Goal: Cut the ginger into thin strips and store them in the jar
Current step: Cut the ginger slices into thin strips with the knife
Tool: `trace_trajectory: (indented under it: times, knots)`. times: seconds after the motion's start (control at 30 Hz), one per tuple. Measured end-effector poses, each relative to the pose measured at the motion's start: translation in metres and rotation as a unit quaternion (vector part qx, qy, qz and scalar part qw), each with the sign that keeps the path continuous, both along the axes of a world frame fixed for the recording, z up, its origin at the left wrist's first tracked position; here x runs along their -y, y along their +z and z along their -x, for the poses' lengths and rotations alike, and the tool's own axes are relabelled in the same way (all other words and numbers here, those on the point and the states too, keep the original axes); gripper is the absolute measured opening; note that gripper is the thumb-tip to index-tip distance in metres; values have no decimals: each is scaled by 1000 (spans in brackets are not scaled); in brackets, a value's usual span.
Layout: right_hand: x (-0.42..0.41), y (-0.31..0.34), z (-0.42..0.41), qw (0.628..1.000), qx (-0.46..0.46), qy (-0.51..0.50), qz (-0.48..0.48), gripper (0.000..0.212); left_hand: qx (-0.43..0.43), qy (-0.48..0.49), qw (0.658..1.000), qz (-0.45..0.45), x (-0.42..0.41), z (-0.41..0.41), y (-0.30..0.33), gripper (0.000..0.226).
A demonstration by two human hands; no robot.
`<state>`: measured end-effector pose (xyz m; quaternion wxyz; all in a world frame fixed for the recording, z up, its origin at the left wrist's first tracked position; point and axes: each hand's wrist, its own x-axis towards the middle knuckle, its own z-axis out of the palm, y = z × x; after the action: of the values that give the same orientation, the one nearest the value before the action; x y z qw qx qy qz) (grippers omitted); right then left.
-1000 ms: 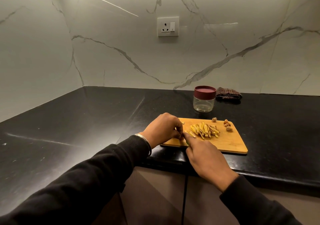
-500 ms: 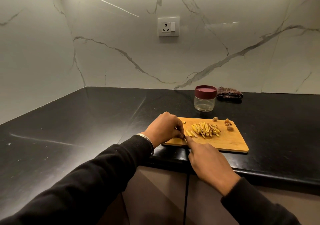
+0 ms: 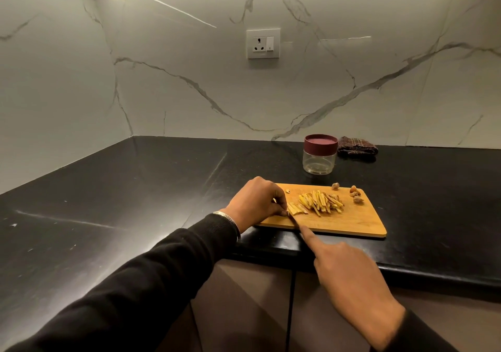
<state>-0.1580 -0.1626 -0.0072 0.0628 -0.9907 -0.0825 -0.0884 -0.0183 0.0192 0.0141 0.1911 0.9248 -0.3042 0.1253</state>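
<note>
At mid-frame the left hand [image 3: 254, 202] pins a ginger slice [image 3: 295, 209] on the cutting board [image 3: 347, 221]; the right hand [image 3: 349, 275] grasps a knife [image 3: 294, 221], forefinger along its spine. Cut strips [image 3: 322, 202] look light, stiff and damp, best gathered in pinches for the lidded jar [image 3: 320, 158].

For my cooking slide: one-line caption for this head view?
Left hand steadies ginger on cutting board; right hand slices with knife; lidded jar waits.
</note>
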Motion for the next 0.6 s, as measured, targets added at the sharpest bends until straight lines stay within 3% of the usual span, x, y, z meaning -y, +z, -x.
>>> trace_trajectory:
  times: [0.17, 0.37, 0.6]
  knots:
    - [8, -8, 2, 999, 35, -13, -31, 63, 5, -3, 1000, 24, -4, 0, -6, 6]
    - [-1, -13, -8, 986, 4, 24, -162, 57, 23, -17, 998, 52, -7, 3, -12, 6]
    - [-16, -6, -19, 977, -9, 51, -208, 57, 39, -17, 998, 50, -8, 2, -14, 8]
